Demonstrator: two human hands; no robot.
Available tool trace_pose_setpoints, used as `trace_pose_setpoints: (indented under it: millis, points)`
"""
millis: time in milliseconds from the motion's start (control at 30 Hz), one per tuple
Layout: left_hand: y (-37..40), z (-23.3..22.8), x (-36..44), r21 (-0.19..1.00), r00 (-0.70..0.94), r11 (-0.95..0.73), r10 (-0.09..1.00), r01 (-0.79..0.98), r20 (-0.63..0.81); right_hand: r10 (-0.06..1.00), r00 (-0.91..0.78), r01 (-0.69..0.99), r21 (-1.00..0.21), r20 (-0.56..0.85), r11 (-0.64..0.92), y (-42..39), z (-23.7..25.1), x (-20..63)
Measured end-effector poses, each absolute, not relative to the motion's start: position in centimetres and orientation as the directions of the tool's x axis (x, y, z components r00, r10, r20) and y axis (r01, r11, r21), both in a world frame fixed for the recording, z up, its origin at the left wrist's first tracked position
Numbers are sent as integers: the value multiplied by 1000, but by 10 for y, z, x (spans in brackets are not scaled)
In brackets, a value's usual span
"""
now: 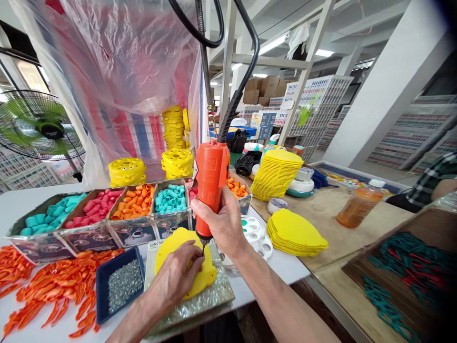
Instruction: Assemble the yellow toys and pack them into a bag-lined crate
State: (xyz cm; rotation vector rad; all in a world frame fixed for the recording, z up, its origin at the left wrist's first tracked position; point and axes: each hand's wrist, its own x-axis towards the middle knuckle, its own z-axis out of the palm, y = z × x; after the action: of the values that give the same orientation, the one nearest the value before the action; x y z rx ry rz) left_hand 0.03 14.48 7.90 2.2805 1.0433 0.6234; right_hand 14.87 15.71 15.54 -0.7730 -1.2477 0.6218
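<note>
Right hand (pixel 229 223) — fingers wrapped round orange screwdriver (pixel 210 176); left hand (pixel 177 270) on yellow plate (pixel 204 277) — can't tell if pinching

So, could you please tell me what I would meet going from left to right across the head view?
Green fan, dark blue tray of small metal pieces, orange power screwdriver, low stack of yellow pieces, bottle of orange liquid.

A green fan (pixel 53 131) stands at the left, beside a hanging plastic sheet (pixel 135 57). On the brown surface (pixel 316 216) to the right is a bottle of orange liquid (pixel 360 205), near a person's checked sleeve (pixel 431 181). Cartons (pixel 263 88) stand behind, left of a white pillar (pixel 389 81).
</note>
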Motion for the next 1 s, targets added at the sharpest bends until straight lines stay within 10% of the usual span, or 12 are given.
trace_pose_setpoints:
  millis: [267,800,1000]
  points:
    - [142,81,2,540,613,-628,753,560,239,788,187,-52,-795,587,605,155,159,149]
    - [157,86,1,743,517,-489,826,457,226,791,206,-111,-790,576,603,155,151,161]
    - [169,77,28,640,686,-650,682,410,253,829,158,-189,-808,536,559,137,155,163]
